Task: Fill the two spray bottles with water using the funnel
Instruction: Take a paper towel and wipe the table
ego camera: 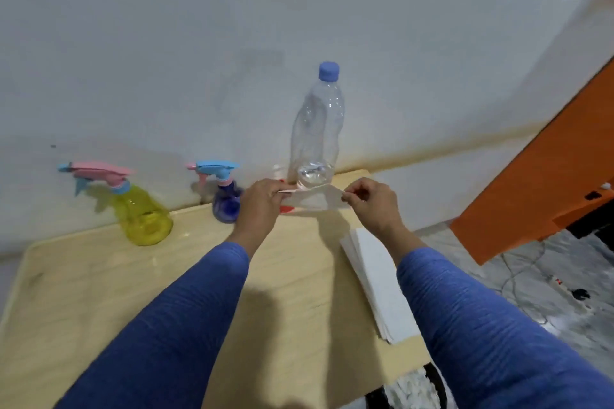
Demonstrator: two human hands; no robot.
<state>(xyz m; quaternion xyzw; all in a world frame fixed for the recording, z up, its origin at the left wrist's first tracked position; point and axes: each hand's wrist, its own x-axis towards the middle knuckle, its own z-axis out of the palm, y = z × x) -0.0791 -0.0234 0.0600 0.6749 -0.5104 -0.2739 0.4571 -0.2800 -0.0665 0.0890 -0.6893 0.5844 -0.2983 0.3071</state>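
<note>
From the head view, both hands are raised over the far part of the bench [99, 292], each pinching one end of a thin white sheet [314, 200] stretched between them: the left hand [260, 201] at its left edge, the right hand [370, 201] at its right edge. The sheet looks light and limp, probably a tissue or paper, so it should crease or tear under a hard pull; holding it by the ends as now suits it.

Something red [286, 209] shows below the left hand; it may be the funnel, but blur and the hand hide too much to say.

The yellow spray bottle [144, 216] stands at the left near the wall, the blue spray bottle [227, 206] just left of the left hand, both upright with trigger heads on. Their thin plastic bodies would be light and tippy when empty; the neck under the trigger is the sure place to grip.

The clear water bottle [315, 129], capped, stands behind the sheet with only a little water at its bottom.

A stack of white napkins [375, 279] lies by the bench's right edge, beside the right forearm, close enough to be brushed off. The middle and left of the bench offer open room; the bottles sit close to the back wall.
</note>
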